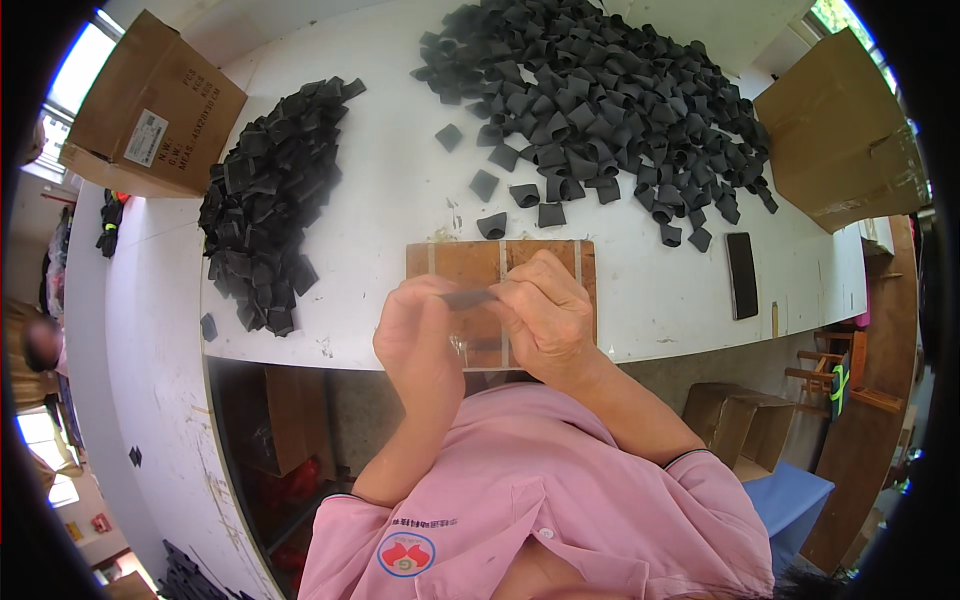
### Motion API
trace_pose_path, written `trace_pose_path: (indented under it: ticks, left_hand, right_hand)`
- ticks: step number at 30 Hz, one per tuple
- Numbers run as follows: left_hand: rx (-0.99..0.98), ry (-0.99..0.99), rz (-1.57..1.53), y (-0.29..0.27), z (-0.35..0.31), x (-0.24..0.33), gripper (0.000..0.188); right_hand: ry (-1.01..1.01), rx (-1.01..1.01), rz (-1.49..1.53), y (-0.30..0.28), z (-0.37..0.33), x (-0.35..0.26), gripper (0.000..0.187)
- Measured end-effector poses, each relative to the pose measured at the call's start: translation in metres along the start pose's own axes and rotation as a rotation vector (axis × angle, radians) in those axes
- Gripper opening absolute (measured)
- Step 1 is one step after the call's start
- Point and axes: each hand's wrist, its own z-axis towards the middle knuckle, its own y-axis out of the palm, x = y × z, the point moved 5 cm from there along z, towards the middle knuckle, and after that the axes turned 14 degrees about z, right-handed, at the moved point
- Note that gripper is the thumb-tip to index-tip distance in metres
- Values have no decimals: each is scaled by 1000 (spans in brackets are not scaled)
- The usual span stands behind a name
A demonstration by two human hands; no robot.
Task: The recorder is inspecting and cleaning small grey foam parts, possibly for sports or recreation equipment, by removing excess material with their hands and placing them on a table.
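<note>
A small dark grey fabric piece (468, 299) is stretched between my two hands, a little blurred. My left hand (412, 325) is closed on its left end, and the fingertips of my right hand (545, 312) pinch its right end. Both hands are above a reddish-brown board (462, 257) with pale strips across it, at the table's near edge. Beyond the board, a big heap of short black fabric tubes (600, 110) spreads over the table, with several loose ones at its near side. Flatter-looking black pieces form a second pile (265, 200) on the left.
Cardboard boxes stand at the far left (165, 115) and far right (845, 135) of the white table (370, 200). A dark phone-like slab (741, 275) lies on the right. Below the table, an open carton (740, 425) and a blue stool-like thing (790, 510) are to my right.
</note>
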Motion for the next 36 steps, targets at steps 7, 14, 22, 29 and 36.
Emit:
trace_pose_path:
  ticks: [7,14,22,29,36]
  left_hand:
    - [-158,28,494,2,18,-1,10]
    - [-89,-292,398,-14,15,-21,14]
    - [-256,-435,470,-26,-22,-99,7]
    - [-311,-273,590,-10,-37,-116,18]
    - [-310,-487,75,5,-32,-71,16]
  right_hand:
    - [20,-80,-126,-2,4,1,14]
    - [725,249,856,-49,49,56,20]
    - [580,-308,-448,-4,-95,96,29]
    - [623,-215,-257,5,-101,93,24]
    - [842,-90,365,-4,-78,43,17]
